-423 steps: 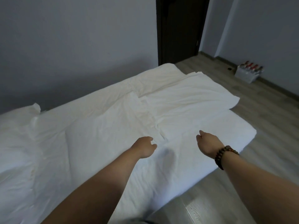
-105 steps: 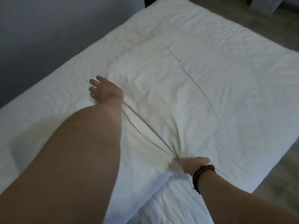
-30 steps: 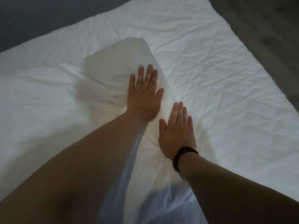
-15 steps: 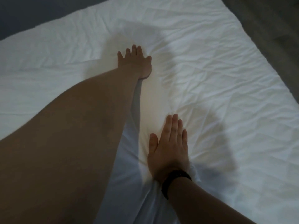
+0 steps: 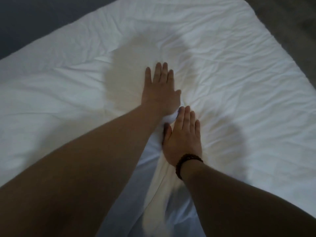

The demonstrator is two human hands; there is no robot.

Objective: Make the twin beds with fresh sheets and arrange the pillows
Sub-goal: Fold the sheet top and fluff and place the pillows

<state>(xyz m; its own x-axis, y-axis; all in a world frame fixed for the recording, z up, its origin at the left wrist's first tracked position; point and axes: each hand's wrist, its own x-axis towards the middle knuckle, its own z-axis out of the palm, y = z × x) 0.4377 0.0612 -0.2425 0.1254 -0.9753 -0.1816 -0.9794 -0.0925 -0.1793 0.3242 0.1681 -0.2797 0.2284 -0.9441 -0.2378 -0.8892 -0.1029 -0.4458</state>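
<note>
**Both hands flat on the white sheet**

Nearest the camera, a bunched ridge (image 5: 157,199) of the sheet (image 5: 230,69) runs up between the two forearms. The right hand (image 5: 183,139) lies at the ridge's right side, palm down, fingers straight and together. It presses on the cloth and grips nothing. A dark bead bracelet (image 5: 185,164) sits on its wrist. Just beyond the ridge's far end the left hand (image 5: 159,89) also lies flat on the sheet, fingers straight and slightly spread, holding nothing. A small puff of cloth rises at the ridge's top, between the left wrist and the right fingertips. Past the ridge the wrinkled sheet spreads under and around both hands and covers the bed (image 5: 246,7) to its edges. Two soft shadows fall on the sheet, one left of the ridge's far end beside the left hand, one to the ridge's right. Farthest from the ridge, a dark wall (image 5: 34,17) shows at upper left and floor (image 5: 294,23) at upper right.
</note>
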